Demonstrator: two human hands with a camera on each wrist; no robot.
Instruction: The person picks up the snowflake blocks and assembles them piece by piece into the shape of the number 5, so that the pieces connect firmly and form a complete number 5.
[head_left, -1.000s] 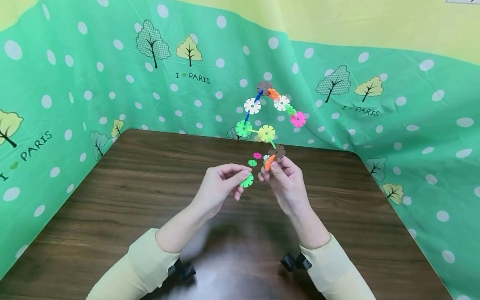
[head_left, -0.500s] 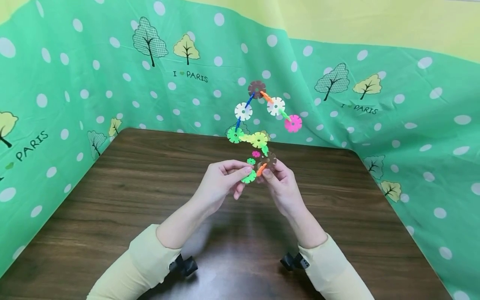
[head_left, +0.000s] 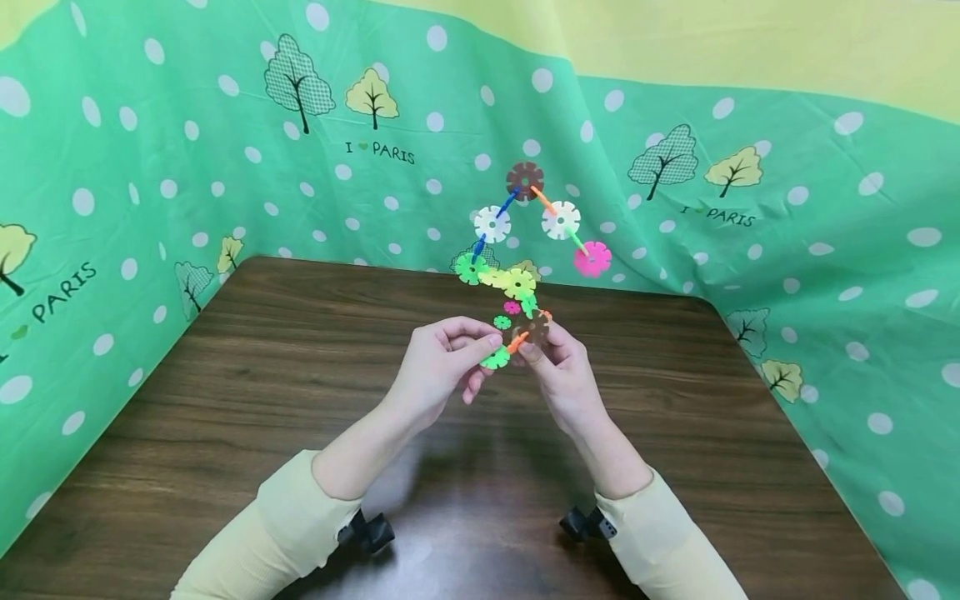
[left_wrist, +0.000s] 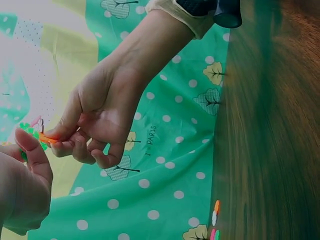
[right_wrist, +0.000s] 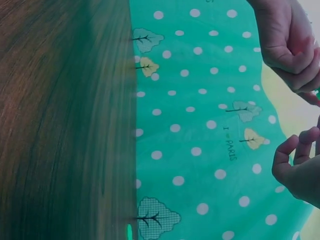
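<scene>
My left hand point(head_left: 442, 362) pinches a green notched plastic disc point(head_left: 495, 359) between thumb and fingertips. My right hand point(head_left: 566, 367) pinches an orange notched disc point(head_left: 517, 342), seen nearly edge-on, at the near end of a linked chain. The orange disc's edge meets the green disc's rim. Beyond the right fingertips comes a brown disc point(head_left: 535, 327), then the chain rises through green, yellow point(head_left: 519, 283), white point(head_left: 492, 224) and blue pieces to a brown disc point(head_left: 525, 181). From there it slopes down to a pink disc point(head_left: 592, 259). In the left wrist view the orange disc point(left_wrist: 48, 139) shows between both hands.
Behind the hands, loose pink point(head_left: 512, 308) and green discs point(head_left: 502, 322) lie on the dark wooden table point(head_left: 300, 375). Loose orange point(left_wrist: 217, 206) and white discs appear in the left wrist view. A green polka-dot curtain point(head_left: 225, 167) surrounds the table's back and sides.
My right hand has moved left, bringing the orange disc from a gap away up to the green disc's rim. The chain has shifted left and tilted. My left hand has barely moved.
</scene>
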